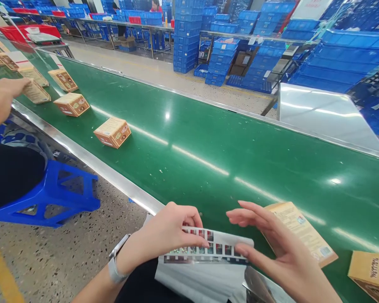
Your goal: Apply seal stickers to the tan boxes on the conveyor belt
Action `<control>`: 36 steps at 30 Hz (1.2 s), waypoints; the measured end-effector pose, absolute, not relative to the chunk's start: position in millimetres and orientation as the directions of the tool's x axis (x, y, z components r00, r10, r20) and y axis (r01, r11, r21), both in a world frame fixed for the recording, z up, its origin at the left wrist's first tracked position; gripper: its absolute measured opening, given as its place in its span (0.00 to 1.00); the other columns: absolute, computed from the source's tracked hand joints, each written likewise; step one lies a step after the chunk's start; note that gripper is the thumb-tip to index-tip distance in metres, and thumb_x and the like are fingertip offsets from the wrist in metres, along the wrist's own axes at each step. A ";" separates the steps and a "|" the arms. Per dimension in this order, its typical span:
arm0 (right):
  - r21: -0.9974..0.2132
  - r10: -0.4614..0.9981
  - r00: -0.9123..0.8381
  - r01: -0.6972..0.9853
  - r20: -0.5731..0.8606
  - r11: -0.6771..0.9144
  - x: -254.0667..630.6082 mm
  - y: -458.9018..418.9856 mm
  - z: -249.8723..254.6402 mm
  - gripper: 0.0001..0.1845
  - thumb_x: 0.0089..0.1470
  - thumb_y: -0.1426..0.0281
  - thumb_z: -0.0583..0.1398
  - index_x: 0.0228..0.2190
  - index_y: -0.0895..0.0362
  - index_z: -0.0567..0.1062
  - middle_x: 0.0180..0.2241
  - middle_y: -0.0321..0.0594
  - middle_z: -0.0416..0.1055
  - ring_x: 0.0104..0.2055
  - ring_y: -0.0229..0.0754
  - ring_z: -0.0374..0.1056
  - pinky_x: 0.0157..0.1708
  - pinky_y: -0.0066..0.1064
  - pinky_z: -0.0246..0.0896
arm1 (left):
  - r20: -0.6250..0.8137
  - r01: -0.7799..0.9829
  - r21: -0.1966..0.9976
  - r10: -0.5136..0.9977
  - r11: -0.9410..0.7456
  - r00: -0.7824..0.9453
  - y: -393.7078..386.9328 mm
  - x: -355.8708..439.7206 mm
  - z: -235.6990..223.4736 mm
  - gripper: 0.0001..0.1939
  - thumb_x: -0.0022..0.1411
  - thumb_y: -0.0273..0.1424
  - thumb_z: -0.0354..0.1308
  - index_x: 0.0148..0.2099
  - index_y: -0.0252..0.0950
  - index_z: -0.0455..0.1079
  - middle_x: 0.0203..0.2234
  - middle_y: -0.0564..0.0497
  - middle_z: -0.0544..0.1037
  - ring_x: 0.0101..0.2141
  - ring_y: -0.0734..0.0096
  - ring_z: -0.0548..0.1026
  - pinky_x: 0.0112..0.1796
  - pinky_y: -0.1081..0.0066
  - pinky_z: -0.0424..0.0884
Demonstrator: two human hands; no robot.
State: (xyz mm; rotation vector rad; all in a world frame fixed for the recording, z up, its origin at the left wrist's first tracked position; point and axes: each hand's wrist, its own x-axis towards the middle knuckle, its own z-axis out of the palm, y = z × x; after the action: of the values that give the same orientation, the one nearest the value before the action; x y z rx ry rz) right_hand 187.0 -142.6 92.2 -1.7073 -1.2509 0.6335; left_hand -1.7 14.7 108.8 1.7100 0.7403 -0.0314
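Note:
My left hand, with a grey watch on its wrist, pinches a white sheet with rows of small dark and coloured squares, perhaps stickers. The sheet is held over my lap at the near edge of the belt, its far edge slightly curled. My right hand is open beside the sheet's right end, fingers spread, the thumb at or just over the sheet's corner. Behind that hand a tan printed carton lies on the green belt, partly covered by it. White and clear wrapping hangs below the sheet.
Small brown boxes stand along the green conveyor belt. At the right edge sits another box. Another person's hand touches a carton at far left, above a blue stool. Blue crates are stacked beyond the belt.

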 end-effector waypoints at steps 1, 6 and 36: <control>-0.900 0.937 0.349 0.417 0.031 -0.126 185.7 -142.1 91.0 0.26 0.59 0.56 0.66 0.57 0.47 0.72 0.42 0.42 0.78 0.45 0.48 0.75 0.45 0.37 0.75 | -0.395 0.482 0.872 0.456 -0.087 0.797 14.2 -1.9 108.7 0.10 0.52 0.32 0.72 0.29 0.35 0.73 0.21 0.58 0.78 0.23 0.76 0.71 0.25 0.78 0.59; -0.943 0.958 0.265 0.275 -0.113 -0.187 183.2 -136.5 87.5 0.26 0.61 0.55 0.65 0.58 0.50 0.72 0.29 0.36 0.75 0.33 0.43 0.72 0.43 0.38 0.73 | -0.388 0.477 0.873 0.446 -0.103 0.807 13.1 -1.6 109.1 0.08 0.55 0.32 0.69 0.28 0.34 0.77 0.18 0.57 0.75 0.20 0.79 0.66 0.23 0.78 0.57; -0.979 0.897 0.442 0.175 -0.012 -0.099 196.6 -143.2 88.9 0.23 0.56 0.52 0.69 0.49 0.49 0.78 0.27 0.35 0.73 0.29 0.41 0.72 0.33 0.30 0.74 | -0.326 0.359 0.933 0.445 0.010 0.834 31.0 -8.5 102.6 0.16 0.59 0.38 0.61 0.28 0.31 0.81 0.16 0.58 0.56 0.22 0.79 0.50 0.23 0.73 0.47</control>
State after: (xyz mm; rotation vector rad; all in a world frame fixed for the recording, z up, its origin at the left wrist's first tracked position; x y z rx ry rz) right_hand 196.6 -143.2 88.9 -1.5729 -0.9677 0.8047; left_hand -8.5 31.0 102.6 1.5964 0.6501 0.0753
